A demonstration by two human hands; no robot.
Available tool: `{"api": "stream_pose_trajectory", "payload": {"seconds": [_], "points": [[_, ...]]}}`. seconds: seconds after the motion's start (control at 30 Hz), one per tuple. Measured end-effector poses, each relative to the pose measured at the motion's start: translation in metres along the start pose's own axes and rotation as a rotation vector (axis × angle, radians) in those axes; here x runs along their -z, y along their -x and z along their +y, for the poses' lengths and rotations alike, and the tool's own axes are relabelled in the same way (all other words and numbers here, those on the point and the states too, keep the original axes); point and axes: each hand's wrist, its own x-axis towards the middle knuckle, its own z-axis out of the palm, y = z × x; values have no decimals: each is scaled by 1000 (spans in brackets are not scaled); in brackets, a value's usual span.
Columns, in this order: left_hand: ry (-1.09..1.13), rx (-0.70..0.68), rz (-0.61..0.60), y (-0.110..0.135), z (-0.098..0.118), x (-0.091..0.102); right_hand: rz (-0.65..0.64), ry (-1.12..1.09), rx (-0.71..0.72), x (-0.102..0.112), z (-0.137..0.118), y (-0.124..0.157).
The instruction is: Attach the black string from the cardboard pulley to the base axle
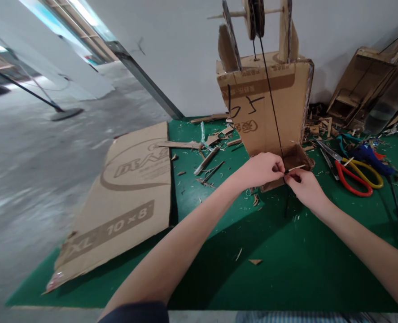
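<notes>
So I'm looking down at a tall brown cardboard tower (264, 103) standing upright on the green mat (286, 260), open at the front near its base. At the top there's a thin wooden stick axle (239, 13) with dark discs on it, and a thin black string (271, 89) drops from there down the tower's front face to my hands. Can't tell if anything sits inside the tower's bottom pocket.

My left hand (261, 169) and right hand (303, 184) meet right at the tower's base, both arms stretched forward over the mat. Fingertips of both are pinched shut around the lower end of the string, and a small pale wooden stick (296, 168) pokes out between them. Can't tell which hand actually has the stick.

Just right of my hands: red-handled scissors (352, 181) and yellow-handled scissors (367, 172) lying touching each other, plus a blue glue gun (370, 157) behind. Cardboard scraps and shavings all over the mat. A big flat printed cardboard sheet (124, 197) hangs off the mat's left edge. Grey floor left, white wall behind, more cardboard bits at the far right.
</notes>
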Motion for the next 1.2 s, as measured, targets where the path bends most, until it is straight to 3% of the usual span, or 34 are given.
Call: {"api": "stream_pose_trajectory", "payload": {"seconds": [0.37,0.7,1.2], "points": [[-207,28,17,4,9,-5,-35,-26,51,2,-1,1],[-483,-86,-93,6,9,-5,-27,-9,67,0,3,2],[-355,-105,-162,4,6,4,32,105,79,-1,3,1]]}}
